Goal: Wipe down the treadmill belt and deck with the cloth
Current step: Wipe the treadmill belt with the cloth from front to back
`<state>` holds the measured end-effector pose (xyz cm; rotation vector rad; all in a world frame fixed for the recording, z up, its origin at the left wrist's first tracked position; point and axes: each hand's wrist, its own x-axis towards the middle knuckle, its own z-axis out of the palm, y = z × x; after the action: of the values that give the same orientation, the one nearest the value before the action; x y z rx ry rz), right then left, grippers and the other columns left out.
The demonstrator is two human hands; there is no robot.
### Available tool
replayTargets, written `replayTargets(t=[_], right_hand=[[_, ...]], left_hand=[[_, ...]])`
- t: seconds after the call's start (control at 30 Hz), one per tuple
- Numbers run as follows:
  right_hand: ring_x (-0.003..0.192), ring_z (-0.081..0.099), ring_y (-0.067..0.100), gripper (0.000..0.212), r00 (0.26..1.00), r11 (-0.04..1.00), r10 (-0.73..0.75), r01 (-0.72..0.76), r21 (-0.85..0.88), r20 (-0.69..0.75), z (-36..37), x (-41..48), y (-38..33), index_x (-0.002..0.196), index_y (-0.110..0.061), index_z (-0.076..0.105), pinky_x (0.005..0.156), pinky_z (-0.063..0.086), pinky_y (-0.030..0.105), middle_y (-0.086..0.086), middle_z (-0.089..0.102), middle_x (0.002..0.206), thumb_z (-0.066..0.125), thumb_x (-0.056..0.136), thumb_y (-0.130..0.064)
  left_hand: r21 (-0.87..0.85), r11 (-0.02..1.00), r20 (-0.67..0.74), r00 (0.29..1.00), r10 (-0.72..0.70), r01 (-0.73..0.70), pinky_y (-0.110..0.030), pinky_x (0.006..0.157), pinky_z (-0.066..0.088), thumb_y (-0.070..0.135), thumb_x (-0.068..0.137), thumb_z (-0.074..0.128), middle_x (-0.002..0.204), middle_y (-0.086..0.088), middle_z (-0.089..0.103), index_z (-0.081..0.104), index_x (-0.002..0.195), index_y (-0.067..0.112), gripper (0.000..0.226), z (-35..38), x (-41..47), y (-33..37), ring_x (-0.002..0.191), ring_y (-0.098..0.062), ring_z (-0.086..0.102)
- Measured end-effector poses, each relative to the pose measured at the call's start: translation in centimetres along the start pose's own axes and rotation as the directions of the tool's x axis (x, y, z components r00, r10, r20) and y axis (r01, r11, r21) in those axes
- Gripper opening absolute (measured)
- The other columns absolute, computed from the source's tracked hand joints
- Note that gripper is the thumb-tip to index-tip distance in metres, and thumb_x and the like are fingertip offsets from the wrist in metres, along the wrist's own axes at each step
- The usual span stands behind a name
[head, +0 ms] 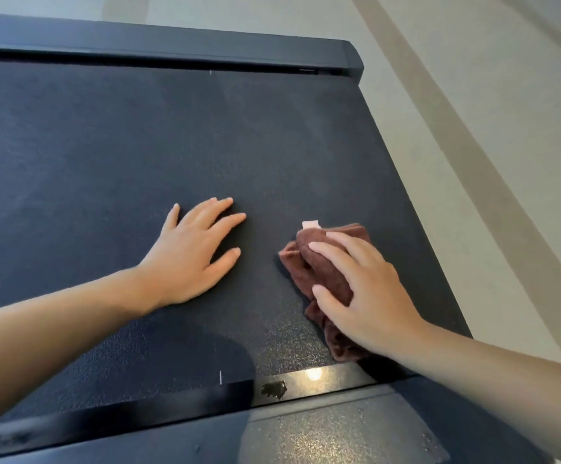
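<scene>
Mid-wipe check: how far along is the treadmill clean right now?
Done: nothing I can confirm; the belt shows no clear wiped track. In hand: the right hand grips the brown cloth on the belt's right side, the left hand braced flat. Left: the near rail shows a dark smudge.

open belt (105, 145) ahead, far rail (172, 45) bounding it

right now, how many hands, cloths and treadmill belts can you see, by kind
bare hands: 2, left hand and right hand
brown terry cloth: 1
dark textured treadmill belt: 1
total: 4
</scene>
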<state>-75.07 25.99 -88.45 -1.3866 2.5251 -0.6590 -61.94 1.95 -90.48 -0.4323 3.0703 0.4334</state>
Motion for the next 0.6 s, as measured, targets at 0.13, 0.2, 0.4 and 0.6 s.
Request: replayTargets(t=[0.13,0.2,0.4,0.6], right_hand=[[0.136,0.026,0.006,0.067,0.996,0.998,-0.025,0.030,-0.054,0.087,-0.1,-2.3,0.5,0.137,-0.041,0.036,0.105,0.031,0.037,-0.017,0.030,0.147,0.054,0.077,-0.063],[0.136,0.028,0.009,0.059,0.999,0.999,-0.017,0.019,-0.039,0.050,0.0,-1.7,0.5,0.135,-0.038,0.042,0.105,0.033,0.042,-0.014,0.034,0.145,0.057,0.080,-0.054],[0.131,0.037,0.014,0.048,0.993,0.996,0.065,-0.058,0.069,-0.099,0.3,1.2,0.7,0.128,-0.032,0.053,0.100,0.039,0.048,-0.011,0.045,0.137,0.062,0.081,-0.038],[0.130,0.034,0.010,0.049,0.996,0.998,0.047,-0.044,0.048,-0.070,1.4,-1.5,-2.0,0.128,-0.037,0.049,0.098,0.036,0.039,-0.016,0.041,0.137,0.055,0.079,-0.044]], left_hand=[[0.017,0.999,0.045,0.998,0.044,-0.045,-0.053,0.115,0.001,0.061,0.085,0.011,0.158,0.005,0.008,0.019,0.148,0.028,0.072,1.2,-2.1,1.8,0.144,-0.013,-0.003],[0.027,0.999,0.034,0.999,0.031,-0.032,-0.054,0.115,0.001,0.060,0.084,0.011,0.158,0.003,0.009,0.020,0.148,0.026,0.073,1.4,-2.3,2.1,0.145,-0.015,-0.002],[0.053,0.999,0.044,0.999,-0.002,0.000,-0.051,0.113,-0.003,0.060,0.084,0.013,0.158,0.003,0.009,0.019,0.148,0.028,0.072,1.6,-2.1,2.3,0.145,-0.016,-0.002],[0.049,0.998,0.038,0.999,0.032,-0.034,-0.053,0.114,0.004,0.062,0.085,0.013,0.156,0.006,0.012,0.018,0.147,0.032,0.070,1.1,-1.9,1.4,0.144,-0.014,0.004]])
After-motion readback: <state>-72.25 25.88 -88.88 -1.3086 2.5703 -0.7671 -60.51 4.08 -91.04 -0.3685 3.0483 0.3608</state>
